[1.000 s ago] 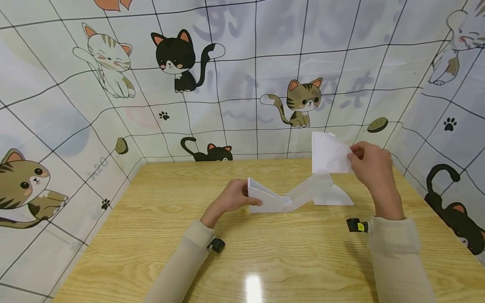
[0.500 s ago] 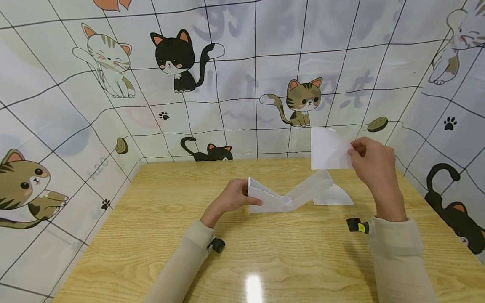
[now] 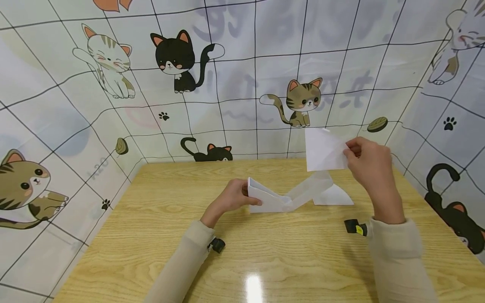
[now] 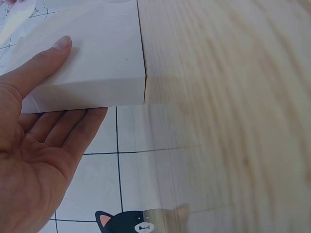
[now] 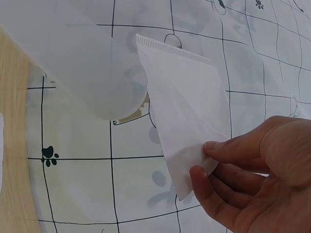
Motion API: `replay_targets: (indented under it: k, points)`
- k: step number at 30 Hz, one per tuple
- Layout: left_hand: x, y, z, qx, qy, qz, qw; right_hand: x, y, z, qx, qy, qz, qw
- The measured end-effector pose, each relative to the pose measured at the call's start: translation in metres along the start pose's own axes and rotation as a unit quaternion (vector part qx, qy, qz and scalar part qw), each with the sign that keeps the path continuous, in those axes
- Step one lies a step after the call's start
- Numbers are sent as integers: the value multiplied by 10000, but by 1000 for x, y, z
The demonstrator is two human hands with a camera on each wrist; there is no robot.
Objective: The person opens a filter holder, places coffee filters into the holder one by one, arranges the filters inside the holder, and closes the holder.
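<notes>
My left hand (image 3: 232, 196) grips the end of a white box (image 3: 267, 203) standing on the table, its thumb across the near side. In the left wrist view the fingers lie behind the box (image 4: 109, 58). From the box's right end a translucent lid (image 3: 312, 187) slants up, swung open. My right hand (image 3: 373, 168) pinches a thin white filter bag (image 3: 325, 150) by its right edge, between thumb and fingers, above the lid. A crimped strip runs along one edge of the filter bag (image 5: 187, 97) in the right wrist view.
A white flat piece with a rounded corner (image 3: 335, 197) lies on the wooden table (image 3: 295, 256), partly behind the lid. Cat-print sheeting (image 3: 235, 84) walls the back and both sides of the table.
My right hand has raised the filter bag a little, then shifted it slightly left, tilting it. The left hand and the box have stayed in place.
</notes>
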State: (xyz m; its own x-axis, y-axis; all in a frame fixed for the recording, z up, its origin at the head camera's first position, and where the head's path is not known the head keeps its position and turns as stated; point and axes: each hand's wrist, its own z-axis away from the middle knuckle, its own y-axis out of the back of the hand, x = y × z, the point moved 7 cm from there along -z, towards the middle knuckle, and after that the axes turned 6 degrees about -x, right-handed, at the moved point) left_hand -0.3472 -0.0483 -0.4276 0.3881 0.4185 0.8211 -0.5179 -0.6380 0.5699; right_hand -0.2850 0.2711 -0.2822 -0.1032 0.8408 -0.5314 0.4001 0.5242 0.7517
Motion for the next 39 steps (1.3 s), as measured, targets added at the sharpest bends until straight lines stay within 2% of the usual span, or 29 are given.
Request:
replay_targets:
  k: [24, 39]
  points:
    - [0, -1, 1, 46, 5, 12, 10000, -37, -18, 8, -54, 854, -59, 9963]
    - [-1, 0, 0, 91, -11, -80, 9999, -51, -33, 10, -471, 1059, -73, 9932]
